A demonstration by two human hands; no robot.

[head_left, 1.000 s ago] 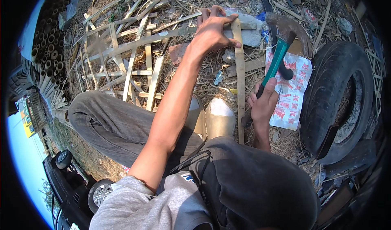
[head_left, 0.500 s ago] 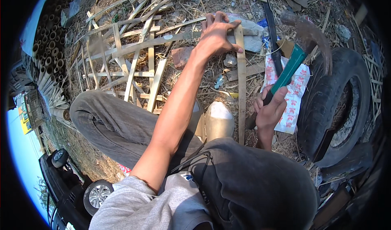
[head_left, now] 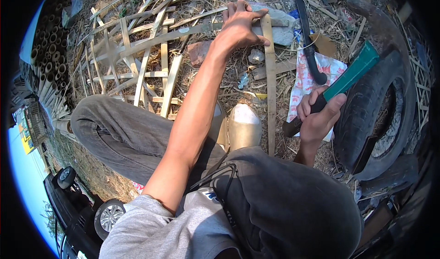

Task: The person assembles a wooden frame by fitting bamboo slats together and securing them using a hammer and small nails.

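My left hand (head_left: 240,27) presses on the crossing of two flat bamboo strips, its thumb and index finger on the upright bamboo strip (head_left: 270,75) and the other fingers over the slanting one. A grey stone (head_left: 282,33) lies under the crossing. My right hand (head_left: 318,114) is wrapped round the black grip of a claw hammer (head_left: 352,72) with a green handle. The hammer's rusty, motion-smeared head is up at the right, near the old tyre and apart from the strips. The upright strip runs toward me beside my boot (head_left: 246,126).
A woven bamboo lattice (head_left: 145,59) spreads to the left, with a brick piece (head_left: 199,52) beside it. Right of the stone lie a long black tool (head_left: 311,57) and a red-and-white printed sheet (head_left: 298,87). The old tyre (head_left: 355,121) is at the right.
My right hand has shifted right and swung the hammer head up and to the right, uncovering the black tool's lower end. My left hand keeps its place on the strips.
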